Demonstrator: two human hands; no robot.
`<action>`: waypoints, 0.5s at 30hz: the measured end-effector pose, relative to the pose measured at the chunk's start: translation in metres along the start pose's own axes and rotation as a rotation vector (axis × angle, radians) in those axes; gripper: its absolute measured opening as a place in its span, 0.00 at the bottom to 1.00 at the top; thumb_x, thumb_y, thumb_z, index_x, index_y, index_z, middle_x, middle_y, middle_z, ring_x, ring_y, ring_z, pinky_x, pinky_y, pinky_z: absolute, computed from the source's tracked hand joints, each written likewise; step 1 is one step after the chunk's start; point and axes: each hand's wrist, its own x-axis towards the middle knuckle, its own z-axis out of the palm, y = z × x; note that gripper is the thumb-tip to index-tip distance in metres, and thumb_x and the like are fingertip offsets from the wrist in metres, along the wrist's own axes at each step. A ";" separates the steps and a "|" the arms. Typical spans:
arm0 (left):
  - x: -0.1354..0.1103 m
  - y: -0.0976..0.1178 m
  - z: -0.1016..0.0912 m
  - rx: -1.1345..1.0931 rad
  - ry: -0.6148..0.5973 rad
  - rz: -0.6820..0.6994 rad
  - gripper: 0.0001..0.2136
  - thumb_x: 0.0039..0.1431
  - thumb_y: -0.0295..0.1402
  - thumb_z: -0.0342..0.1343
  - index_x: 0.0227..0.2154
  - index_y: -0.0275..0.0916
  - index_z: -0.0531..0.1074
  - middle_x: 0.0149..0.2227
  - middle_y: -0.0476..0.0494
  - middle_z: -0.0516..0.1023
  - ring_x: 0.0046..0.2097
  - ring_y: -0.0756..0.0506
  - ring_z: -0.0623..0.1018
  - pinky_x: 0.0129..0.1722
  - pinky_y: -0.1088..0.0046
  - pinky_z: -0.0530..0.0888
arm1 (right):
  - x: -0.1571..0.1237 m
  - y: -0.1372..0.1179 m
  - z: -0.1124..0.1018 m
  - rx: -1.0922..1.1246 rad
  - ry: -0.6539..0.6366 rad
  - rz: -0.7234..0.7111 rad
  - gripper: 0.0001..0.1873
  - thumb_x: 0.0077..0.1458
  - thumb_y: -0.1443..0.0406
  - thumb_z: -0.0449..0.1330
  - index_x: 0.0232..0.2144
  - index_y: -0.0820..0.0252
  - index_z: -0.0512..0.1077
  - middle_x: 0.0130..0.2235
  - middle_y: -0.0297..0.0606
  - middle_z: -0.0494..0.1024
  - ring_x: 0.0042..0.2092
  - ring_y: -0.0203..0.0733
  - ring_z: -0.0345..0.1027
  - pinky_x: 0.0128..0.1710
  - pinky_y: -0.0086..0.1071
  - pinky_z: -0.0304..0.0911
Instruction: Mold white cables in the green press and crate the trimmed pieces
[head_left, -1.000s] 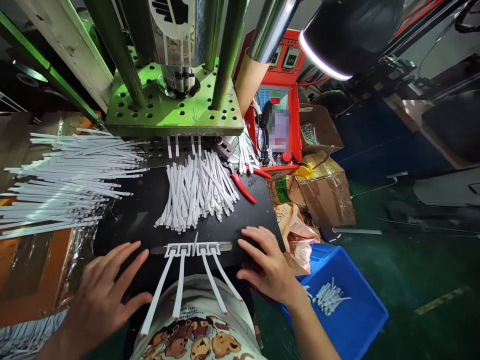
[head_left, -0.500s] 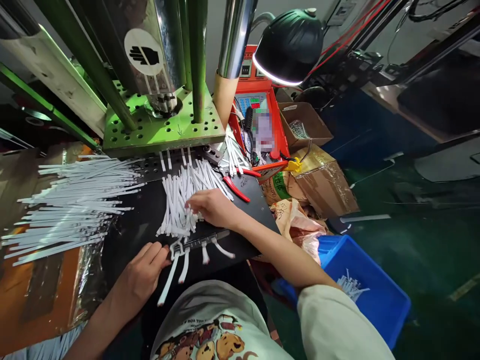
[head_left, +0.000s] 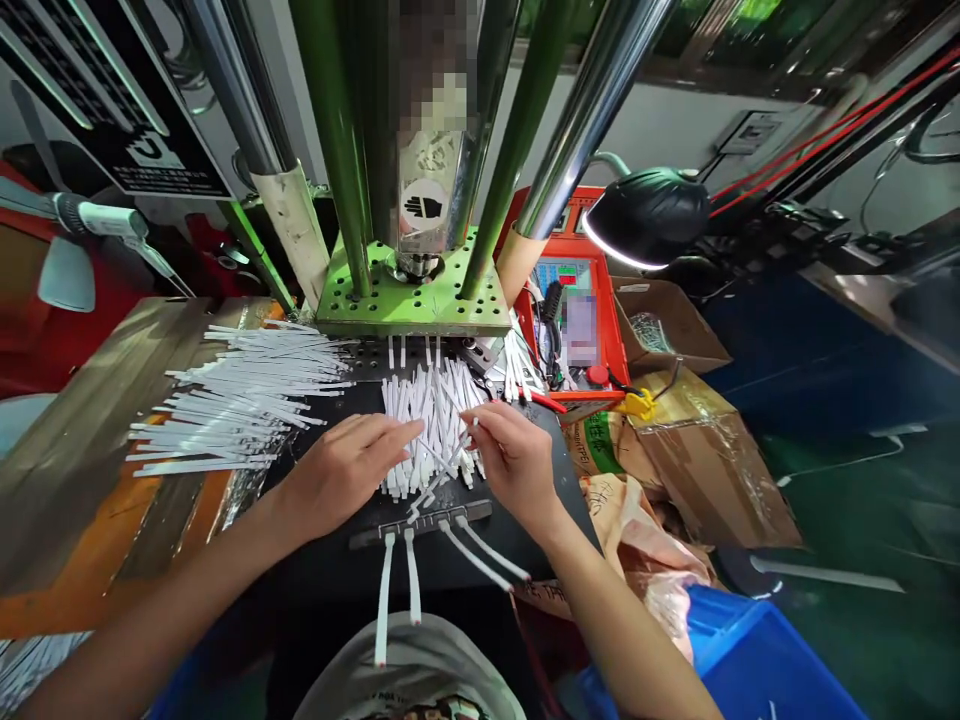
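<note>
"Both hands first: how do they stand?"

"Left hand (head_left: pixel 345 470) is flattish, fingers straight and close together; from my remote seat I can't tell whether it grips anything. Right hand (head_left: pixel 517 460) is narrow, thumb and fingertips pinched on a slim white piece (head_left: pixel 475 424)."

"And around them, biggest first?"

"I have the green press plate (head_left: pixel 412 310) over the far edge of the black counter (head_left: pixel 566 485). A wide heap of white strips (head_left: pixel 255 390) lies across the counter's left edge. A tighter middle heap (head_left: pixel 397 400) sits toward the far edge, right by both hands. Closer to the near edge, a dark bar (head_left: pixel 472 512) lies slightly aslant, with four strips (head_left: pixel 384 600) running from it toward the wearer; the left two reach past that edge. Smallest, a jointed white bit (head_left: pixel 420 500) is just behind the bar."

"How would they handle?"

"I'd judge the strips very light, springy along their length and smooth enough to slide over each other. I'd pinch one near its thicker end, since the long tail would probably sag or whip. The slim piece looks thin enough to snap, so I'd keep the pinch gentle and close to its middle."
</note>
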 end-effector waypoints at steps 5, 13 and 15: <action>0.020 -0.001 0.005 -0.056 -0.131 0.084 0.09 0.70 0.25 0.45 0.42 0.36 0.71 0.37 0.44 0.75 0.40 0.47 0.74 0.43 0.70 0.70 | -0.004 -0.007 -0.007 -0.022 0.040 -0.027 0.12 0.66 0.70 0.51 0.41 0.60 0.74 0.37 0.39 0.78 0.29 0.33 0.70 0.33 0.29 0.68; 0.020 0.000 0.013 0.054 -0.024 -0.005 0.10 0.69 0.26 0.45 0.35 0.36 0.71 0.32 0.47 0.75 0.35 0.49 0.75 0.39 0.74 0.70 | -0.024 -0.011 -0.018 -0.127 0.197 -0.040 0.14 0.65 0.72 0.50 0.46 0.56 0.74 0.38 0.40 0.78 0.35 0.38 0.75 0.37 0.31 0.72; 0.027 0.007 0.016 0.147 0.086 -0.148 0.10 0.67 0.27 0.47 0.32 0.36 0.71 0.29 0.49 0.74 0.30 0.51 0.73 0.33 0.76 0.68 | -0.033 -0.016 -0.018 -0.225 0.300 -0.081 0.17 0.64 0.74 0.51 0.49 0.54 0.72 0.39 0.42 0.78 0.38 0.40 0.76 0.38 0.32 0.73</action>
